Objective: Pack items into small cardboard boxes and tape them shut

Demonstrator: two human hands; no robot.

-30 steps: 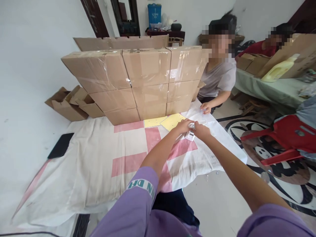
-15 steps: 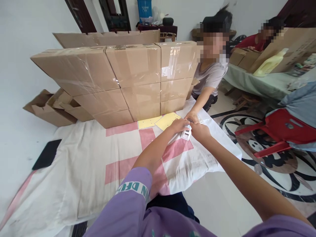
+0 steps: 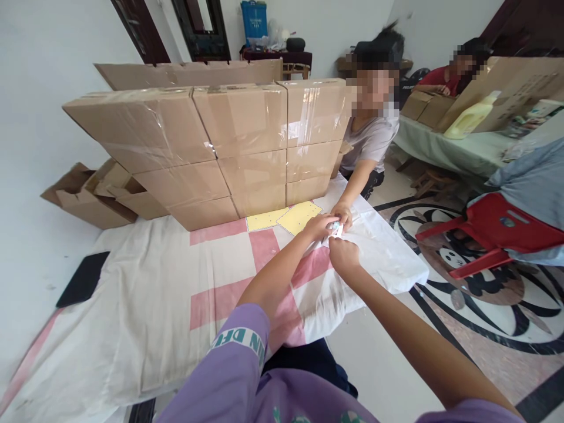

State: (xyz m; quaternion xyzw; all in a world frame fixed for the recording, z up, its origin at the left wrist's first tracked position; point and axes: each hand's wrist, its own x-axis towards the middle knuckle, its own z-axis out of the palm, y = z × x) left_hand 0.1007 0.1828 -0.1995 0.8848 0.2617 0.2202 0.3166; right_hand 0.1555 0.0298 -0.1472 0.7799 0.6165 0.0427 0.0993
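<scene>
A small white piece (image 3: 339,231), in which dark rectangular openings showed earlier, is held over the cloth-covered table (image 3: 158,282). My left hand (image 3: 318,227) has its fingers closed at the piece's upper left side. Below it, my right hand (image 3: 344,255) is curled into a fist at the piece's lower end, hiding most of it. A co-worker's hand (image 3: 343,212) reaches in from the far side and touches the same spot. Just left of my left hand, yellow sheets (image 3: 299,218) with small dots lie on the cloth.
Taped cardboard boxes (image 3: 247,141) stand stacked behind the yellow sheets. Open cartons (image 3: 94,197) and a black flat object (image 3: 83,277) are at the left. A red chair (image 3: 506,226) stands right, near another table holding a yellow bottle (image 3: 473,116). A second person sits behind that table.
My right hand has moved down and left, now covering the lower part of the white piece. The left hand and the co-worker's hand stay close to it. The view has shifted slightly.
</scene>
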